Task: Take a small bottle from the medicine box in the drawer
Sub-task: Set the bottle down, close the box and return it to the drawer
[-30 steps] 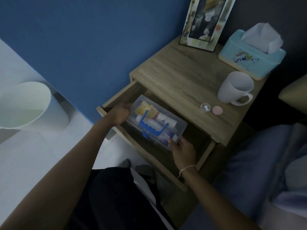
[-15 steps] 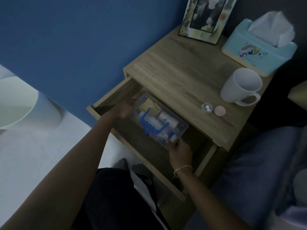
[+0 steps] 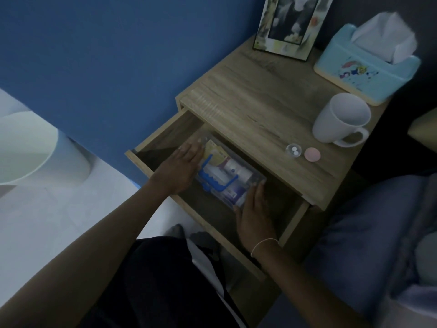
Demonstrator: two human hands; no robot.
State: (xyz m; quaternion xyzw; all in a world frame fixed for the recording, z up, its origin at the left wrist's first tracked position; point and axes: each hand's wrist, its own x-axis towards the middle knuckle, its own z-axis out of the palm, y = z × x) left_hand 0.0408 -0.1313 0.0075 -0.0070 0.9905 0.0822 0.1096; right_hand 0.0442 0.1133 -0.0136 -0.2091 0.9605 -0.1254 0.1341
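The wooden drawer of the nightstand stands pulled out. Inside it lies a clear plastic medicine box with a blue handle on its lid. Through the lid I see a small white bottle lying on its side and a yellow packet. My left hand lies over the box's left end, fingers on the lid. My right hand holds the box's near right corner. The lid is closed.
On the nightstand top stand a white mug, a light-blue tissue box, a picture frame, a small clear cap with two pills and a pink lid. A white bin stands left; blue bedding lies right.
The box, held up above the drawer a second ago, has gone down and back into the drawer. Both hands followed it, and my left hand now spreads over the lid.
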